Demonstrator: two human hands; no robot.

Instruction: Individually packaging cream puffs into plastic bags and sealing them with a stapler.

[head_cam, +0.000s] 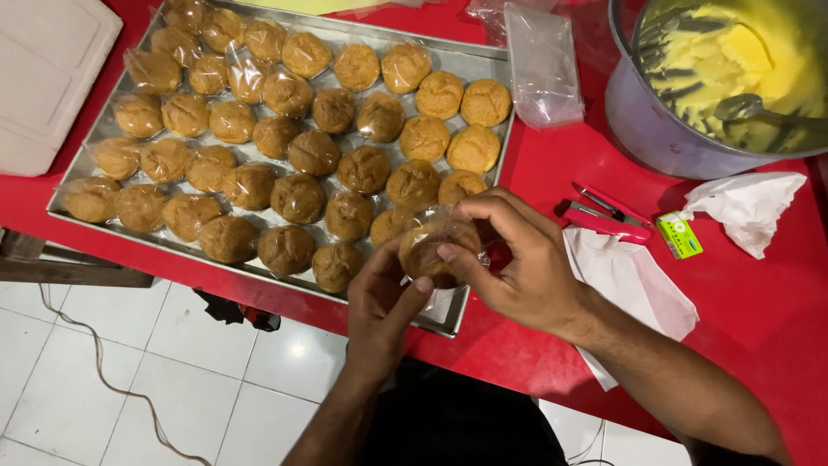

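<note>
Both my hands hold one round brown pastry [429, 250] wrapped in clear plastic, just above the near right corner of a metal baking tray [448, 318]. My left hand [379, 311] cups it from below with the thumb against its side. My right hand [517, 259] pinches the plastic on its top and right side. The tray is filled with several rows of the same brown pastries [297, 151], most in clear plastic wraps. A few at the far right look unwrapped.
The tray lies on a red table [759, 311]. A red stapler [608, 216], a small green box [680, 236], white paper [634, 280], clear bags [542, 65] and a metal pot of yellow cream [724, 78] with a spoon sit to the right. A white tray [47, 78] is far left.
</note>
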